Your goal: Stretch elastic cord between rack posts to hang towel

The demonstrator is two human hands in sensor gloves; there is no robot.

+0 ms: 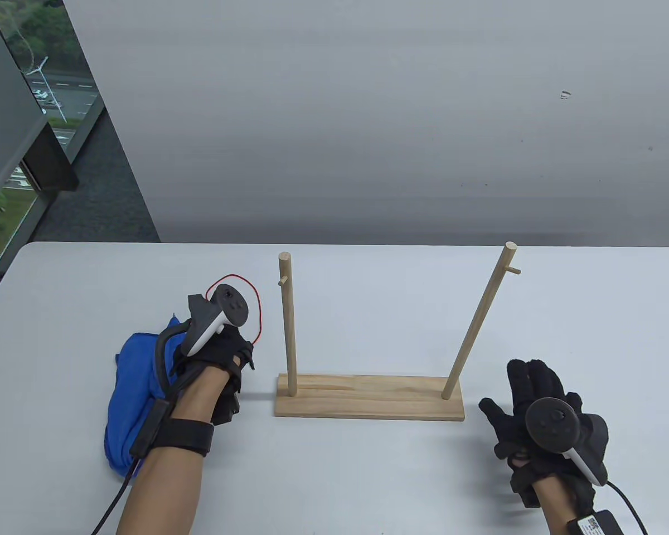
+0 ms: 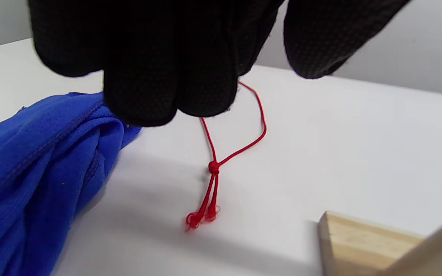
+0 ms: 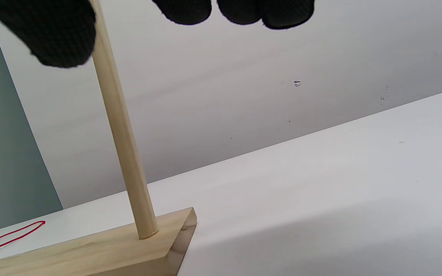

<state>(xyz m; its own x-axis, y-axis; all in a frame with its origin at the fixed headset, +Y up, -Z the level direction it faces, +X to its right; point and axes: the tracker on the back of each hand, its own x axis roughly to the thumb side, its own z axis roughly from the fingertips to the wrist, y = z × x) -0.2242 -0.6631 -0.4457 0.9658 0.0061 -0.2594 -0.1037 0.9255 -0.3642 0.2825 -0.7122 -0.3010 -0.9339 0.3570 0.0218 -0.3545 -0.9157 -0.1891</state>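
White table against a grey wall, window strip left of the rack. One wooden rack, two posts; one red elastic cord, pinched by left hand just left of the rack; one blue towel farther left. Right hand, right of the rack, spread open, holding nothing.
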